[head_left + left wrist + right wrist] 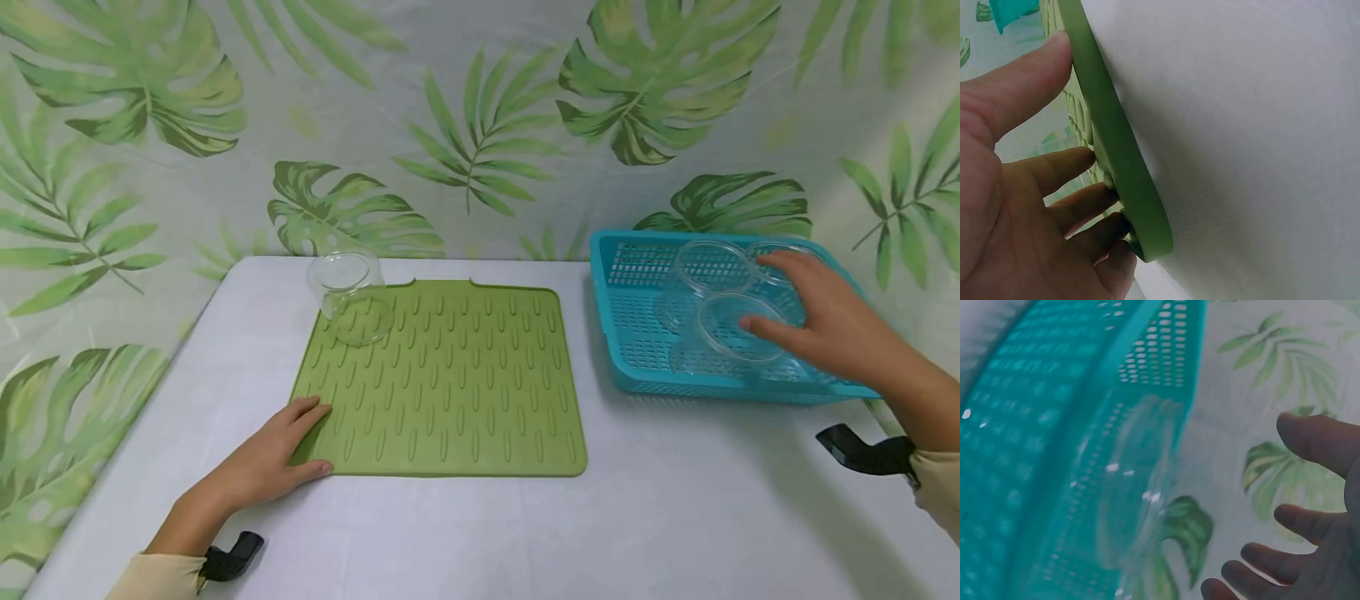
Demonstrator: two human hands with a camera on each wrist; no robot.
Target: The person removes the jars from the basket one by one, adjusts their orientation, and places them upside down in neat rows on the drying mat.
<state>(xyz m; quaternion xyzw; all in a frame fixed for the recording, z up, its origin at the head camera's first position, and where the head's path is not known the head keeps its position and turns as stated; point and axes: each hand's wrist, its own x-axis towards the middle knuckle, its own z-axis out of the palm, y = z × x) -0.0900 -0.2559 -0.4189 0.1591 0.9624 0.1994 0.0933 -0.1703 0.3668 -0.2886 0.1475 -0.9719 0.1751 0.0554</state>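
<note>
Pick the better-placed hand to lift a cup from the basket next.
Right hand, likely: it hovers over clear cups in the blue basket; the left hand touches the green mat.

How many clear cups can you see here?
4: one clear cup at the far left corner of the green mat, and three in the blue basket: back-left cup, front cup, and back-right cup partly behind the right hand. Others may be hidden.

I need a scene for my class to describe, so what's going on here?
A person's left hand touches the near left corner of a green mat, with one clear cup at the mat's far left corner. The right hand, fingers spread, is over a blue basket that holds more clear cups; it grips none of them.
</note>
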